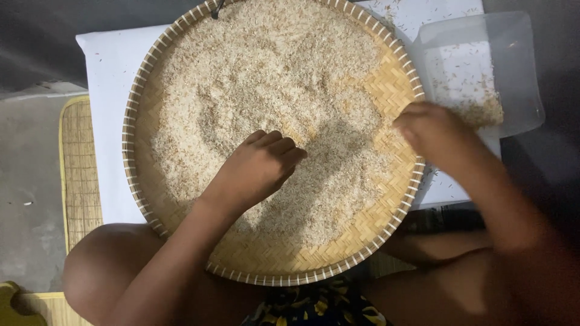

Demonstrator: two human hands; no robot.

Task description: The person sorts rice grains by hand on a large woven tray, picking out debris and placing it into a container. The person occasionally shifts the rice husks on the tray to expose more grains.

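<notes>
Rice grains [266, 66], pale and unhusked-flecked, spread in a thin layer across a large round woven bamboo tray [130, 121], which sits on a white cloth [109, 66] over the floor, just ahead of the person's folded knees.

Head view only:
- Left hand [257, 169] rests knuckles-up on the grains near the tray's middle, fingers curled under in a loose fist; whether it pinches anything I cannot tell. Grains lie all round it, the thickest heap straight ahead toward the far rim.
- Right hand [432, 130], motion-blurred, sits over the tray's right rim, fingers bunched downward as if pinching; what it holds, if anything, is too blurred to tell.
- Clear plastic rectangular container [525, 78] lies just beyond the right rim, touching the cloth, with a small drift of husky grains [483, 111] in its near corner. This drift is right beside the right hand; the left hand is well apart from it.
- Bare patches of weave show at the tray's near and right edges.
- Slatted bamboo mat [78, 175] lies left of the cloth on grey concrete floor [30, 181].
</notes>
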